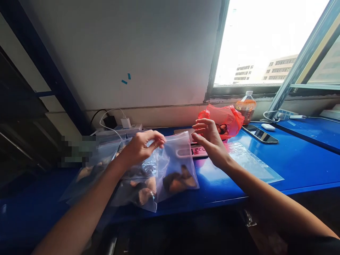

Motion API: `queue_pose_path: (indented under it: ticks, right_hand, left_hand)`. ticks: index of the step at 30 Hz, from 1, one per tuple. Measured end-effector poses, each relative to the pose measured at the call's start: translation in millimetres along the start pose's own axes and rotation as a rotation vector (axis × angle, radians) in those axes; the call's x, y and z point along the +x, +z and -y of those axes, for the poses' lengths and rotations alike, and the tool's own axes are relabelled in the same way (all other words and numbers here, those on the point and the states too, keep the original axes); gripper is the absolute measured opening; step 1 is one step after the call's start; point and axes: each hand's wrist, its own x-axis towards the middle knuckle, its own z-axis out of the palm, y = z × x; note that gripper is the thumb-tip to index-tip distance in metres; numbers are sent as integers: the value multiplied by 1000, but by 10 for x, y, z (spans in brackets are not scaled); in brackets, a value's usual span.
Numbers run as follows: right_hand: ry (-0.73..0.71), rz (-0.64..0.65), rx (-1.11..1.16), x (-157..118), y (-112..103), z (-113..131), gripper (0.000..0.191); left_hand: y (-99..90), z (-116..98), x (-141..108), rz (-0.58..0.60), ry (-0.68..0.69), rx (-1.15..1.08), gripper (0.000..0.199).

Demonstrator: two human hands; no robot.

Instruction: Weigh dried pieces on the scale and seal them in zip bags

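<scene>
My left hand (pixel 145 144) pinches the top left corner of a frosted zip bag (pixel 174 156), which hangs upright over the blue table. Brown and dark pieces (pixel 179 180), of a kind I cannot make out, lie in its bottom. Close to the bag's top right corner, my right hand (pixel 209 140) is open, fingers apart and curved, holding nothing. Left of the held bag lie several clear bags (pixel 147 194) with similar pieces. A pink-faced scale-like device (pixel 199 151) sits behind the right hand, partly hidden by the bag and hand.
A red plastic bag (pixel 230 118) with dark items stands behind my right hand, beside a drink bottle (pixel 247 108). Flat clear bags (pixel 247 161) lie on the blue table (pixel 305 156). A phone (pixel 261 134) and white case (pixel 268 127) rest at right. Chargers (pixel 125 123) stand by the wall.
</scene>
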Motion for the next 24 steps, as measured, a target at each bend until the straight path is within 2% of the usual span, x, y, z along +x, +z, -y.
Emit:
queue_pose_path:
  ticks: [3, 6, 8, 10, 11, 12, 14, 16, 20, 22, 24]
  right_hand:
    - [130, 25, -41, 23, -15, -46, 50]
    - [313, 214, -120, -38, 44, -93, 43]
    - [425, 384, -124, -103, 128, -104, 47]
    - [517, 528, 12, -154, 215, -96, 54]
    - [549, 549, 121, -168, 247, -87, 55]
    - [566, 530, 226, -175, 265, -76, 52]
    - [569, 415, 357, -171, 243, -49, 43]
    - [554, 293, 353, -168, 134, -14, 38]
    - [505, 204, 149, -262, -286, 94, 32]
    - [486, 148, 18, -361, -528, 175, 31]
    - [447, 53, -107, -460, -755, 266, 30]
  left_hand:
    - [-60, 28, -4, -318, -139, -90, 12]
    - [-100, 35, -9, -581, -186, -140, 15]
    - [-102, 20, -14, -642, -196, -133, 17]
    - [-84, -3, -20, -665, -198, -127, 16]
    - [-71, -13, -24, -671, -195, -133, 15]
    - [-59, -22, -28, -658, -186, -145, 14]
    - [-44, -41, -40, -586, -159, -177, 13]
    - [-48, -71, -55, -441, -121, -181, 15]
    - [-56, -189, -70, -112, 7, -210, 31]
    - [-25, -255, -64, -23, 72, -217, 31]
    - [26, -301, -57, 9, 104, -186, 24]
